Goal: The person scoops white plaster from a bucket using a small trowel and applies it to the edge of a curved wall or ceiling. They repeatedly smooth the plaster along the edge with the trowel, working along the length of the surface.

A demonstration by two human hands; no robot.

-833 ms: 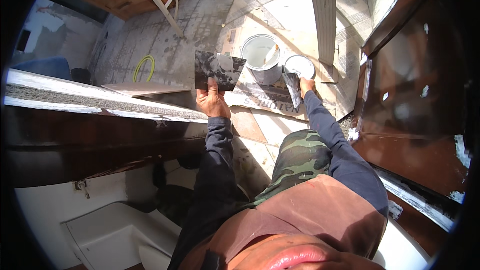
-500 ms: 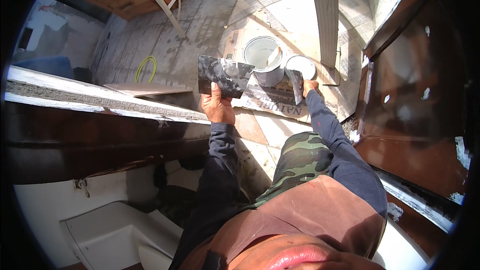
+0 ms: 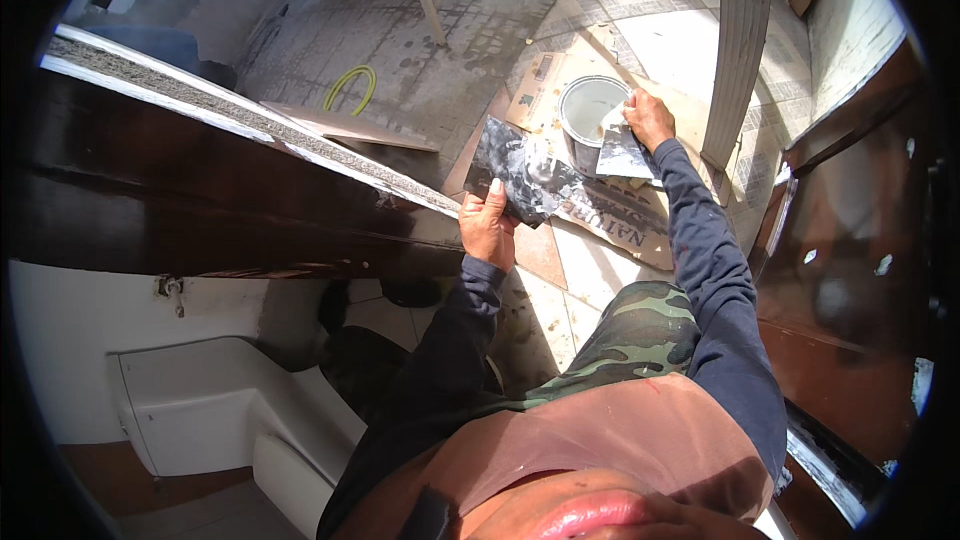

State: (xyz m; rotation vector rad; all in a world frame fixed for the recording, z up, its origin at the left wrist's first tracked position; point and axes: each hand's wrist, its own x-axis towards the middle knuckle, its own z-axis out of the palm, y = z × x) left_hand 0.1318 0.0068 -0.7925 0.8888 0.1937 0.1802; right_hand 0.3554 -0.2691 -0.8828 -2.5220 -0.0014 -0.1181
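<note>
My left hand (image 3: 487, 230) grips the lower edge of a dark flat plate (image 3: 508, 172) smeared with white putty, its thumb lying on top. My right hand (image 3: 650, 118) is closed at the right rim of an open metal can (image 3: 590, 100) with whitish insides. A putty-smeared scraper (image 3: 625, 154) hangs below that hand, beside the can; part of it lies in glare. Whether the fingers also pinch the stick seen earlier in the can cannot be made out. Beneath the can lies a flattened cardboard sheet (image 3: 625, 225).
A dark brown panel with a rough pale edge (image 3: 250, 110) runs along my left. Another brown panel (image 3: 850, 280) stands at right. A grey wooden post (image 3: 740, 50) rises beyond the can. A yellow-green hose loop (image 3: 350, 90), a thin board (image 3: 350, 127) and a white toilet (image 3: 200, 390) lie leftward.
My right hand has moved from beside the small white container to the large can's rim, bringing the scraper along. The plate has tilted in my left hand. The whole view has shifted.
</note>
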